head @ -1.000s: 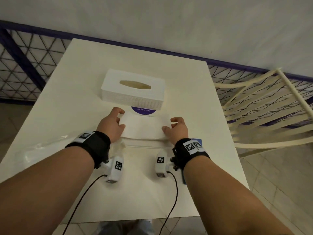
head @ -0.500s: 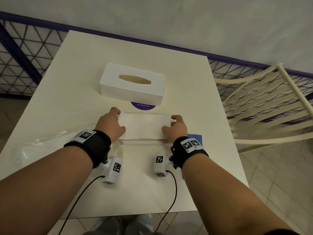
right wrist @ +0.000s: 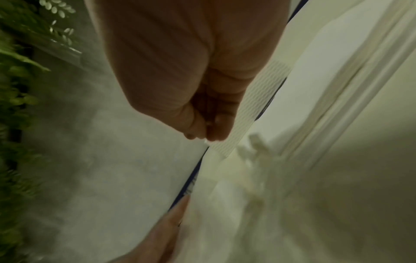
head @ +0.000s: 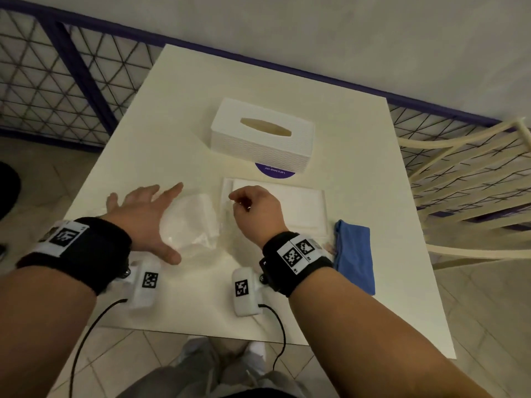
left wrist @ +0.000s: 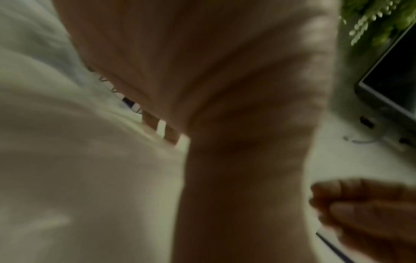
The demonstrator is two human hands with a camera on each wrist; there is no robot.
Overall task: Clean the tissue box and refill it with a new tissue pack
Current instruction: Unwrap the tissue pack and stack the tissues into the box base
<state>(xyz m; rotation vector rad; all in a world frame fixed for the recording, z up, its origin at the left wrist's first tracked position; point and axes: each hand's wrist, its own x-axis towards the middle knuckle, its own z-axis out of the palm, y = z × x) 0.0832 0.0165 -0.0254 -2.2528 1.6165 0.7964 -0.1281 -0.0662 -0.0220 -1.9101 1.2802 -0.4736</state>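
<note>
1. On the white table (head: 178, 110), toward its far side, the tissue box (head: 262, 135) stands upright with its oval slot facing up and its long axis running left to right.
2. Nearer the person, the white tissue stack (head: 298, 208) lies flat, parallel to the box, with a purple sticker (head: 274, 171) between them, half tucked under the box.
3. Spread wide, the left hand (head: 140, 216) has straight fingers beside a crumpled clear wrapper (head: 192, 225).
4. Curled above the stack's left end, the right hand (head: 254, 208) seems to pinch the film; the wrist views are too blurred to confirm.
5. A blue cloth (head: 355, 254) lies to the right of the stack.
</note>
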